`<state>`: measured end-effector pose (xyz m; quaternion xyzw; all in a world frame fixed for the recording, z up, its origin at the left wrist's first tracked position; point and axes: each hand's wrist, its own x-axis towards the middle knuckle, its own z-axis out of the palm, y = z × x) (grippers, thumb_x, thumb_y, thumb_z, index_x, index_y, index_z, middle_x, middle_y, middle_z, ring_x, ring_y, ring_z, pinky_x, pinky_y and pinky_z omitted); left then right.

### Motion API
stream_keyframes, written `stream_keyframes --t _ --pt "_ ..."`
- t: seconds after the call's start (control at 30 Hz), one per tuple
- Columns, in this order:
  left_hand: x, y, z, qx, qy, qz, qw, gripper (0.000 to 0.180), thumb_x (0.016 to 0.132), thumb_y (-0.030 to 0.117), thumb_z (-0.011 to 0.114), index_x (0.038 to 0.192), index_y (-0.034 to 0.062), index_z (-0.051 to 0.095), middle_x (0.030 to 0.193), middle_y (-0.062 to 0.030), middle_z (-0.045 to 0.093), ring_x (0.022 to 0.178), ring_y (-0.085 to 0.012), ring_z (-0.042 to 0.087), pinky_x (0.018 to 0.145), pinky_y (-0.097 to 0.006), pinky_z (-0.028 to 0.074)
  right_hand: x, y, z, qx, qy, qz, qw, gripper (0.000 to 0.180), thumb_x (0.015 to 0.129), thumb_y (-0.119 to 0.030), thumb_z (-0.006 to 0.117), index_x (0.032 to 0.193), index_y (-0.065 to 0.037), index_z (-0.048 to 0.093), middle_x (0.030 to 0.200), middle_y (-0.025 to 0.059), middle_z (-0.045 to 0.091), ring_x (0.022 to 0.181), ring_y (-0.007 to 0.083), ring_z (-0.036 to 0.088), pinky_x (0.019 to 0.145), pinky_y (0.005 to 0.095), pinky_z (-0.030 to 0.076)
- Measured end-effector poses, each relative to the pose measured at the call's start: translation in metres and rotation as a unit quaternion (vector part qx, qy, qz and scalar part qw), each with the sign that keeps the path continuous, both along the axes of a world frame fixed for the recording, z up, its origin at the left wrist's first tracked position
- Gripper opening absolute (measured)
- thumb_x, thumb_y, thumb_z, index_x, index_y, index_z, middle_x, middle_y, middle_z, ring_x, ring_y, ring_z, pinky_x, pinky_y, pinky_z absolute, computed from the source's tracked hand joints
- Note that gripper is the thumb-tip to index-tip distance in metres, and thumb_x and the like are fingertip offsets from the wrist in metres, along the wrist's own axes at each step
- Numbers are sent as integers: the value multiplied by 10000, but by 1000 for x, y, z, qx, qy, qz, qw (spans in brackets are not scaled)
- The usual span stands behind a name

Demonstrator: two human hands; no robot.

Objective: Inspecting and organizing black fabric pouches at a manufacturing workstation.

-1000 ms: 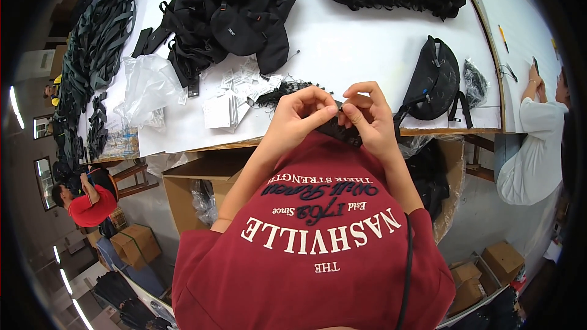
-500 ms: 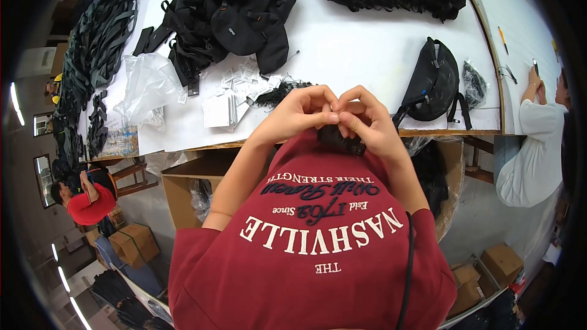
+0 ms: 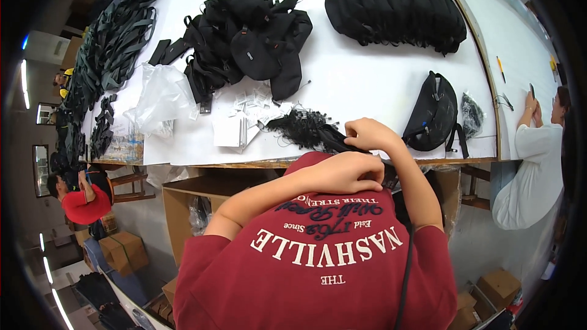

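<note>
My right hand (image 3: 369, 134) is at the table's near edge, its fingers closed on one end of a black fabric piece (image 3: 333, 139). Lower and closer to my body, my left hand (image 3: 354, 172) has its fingers curled together. Beside its fingertips a dark item (image 3: 390, 177) shows in part; what the left fingers hold is hidden. A heap of thin black cords (image 3: 299, 127) lies against the fabric piece. To its left are loose white tags (image 3: 252, 107) and a stack of white cards (image 3: 229, 132).
A black waist bag (image 3: 431, 113) and a clear-wrapped packet (image 3: 472, 116) lie on the right. Farther back are a pile of black bags (image 3: 251, 43) and a row of black bags (image 3: 397, 17). Clear plastic (image 3: 164, 99) and dark straps (image 3: 119, 40) lie left. Another person (image 3: 532, 153) sits at right.
My hands have parted from a fingertip pinch in front of my chest. The right has gone to the black fabric piece; the left has dropped toward my body. The view has shifted.
</note>
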<state>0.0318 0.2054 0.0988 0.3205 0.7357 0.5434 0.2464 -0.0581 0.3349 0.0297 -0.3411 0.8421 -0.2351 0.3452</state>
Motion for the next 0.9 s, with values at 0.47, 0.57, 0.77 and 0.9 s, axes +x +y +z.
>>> stream_keyframes --t 0.47,0.57,0.77,0.9 --pt "-28 -70 0 -206 415 164 871 345 653 90 707 980 62 599 1049 -67 583 1113 -291 485 1017 -440 305 40 20 121 -220 201 -155 942 117 837 -85 596 851 1 517 762 154 575 624 318 556 572 340 441" --pt "-26 -69 6 -232 439 147 855 245 725 97 658 955 45 590 1067 -98 585 1142 -289 471 1026 -434 294 42 20 124 -233 249 -170 924 102 841 -74 591 866 1 527 782 150 575 631 318 559 573 344 436" --pt "-15 -69 12 -281 469 239 802 206 761 149 626 956 193 677 1212 -44 575 1267 -294 338 1036 -424 177 48 25 122 -257 266 -214 904 101 840 -10 583 939 -5 562 817 134 590 700 283 599 630 303 462" --pt "-17 -82 33 -243 509 269 781 233 650 83 702 866 160 658 1064 55 646 1188 -232 447 995 -438 213 51 33 122 -298 238 -244 892 93 847 -32 588 926 -19 540 814 131 588 652 306 584 580 329 452"
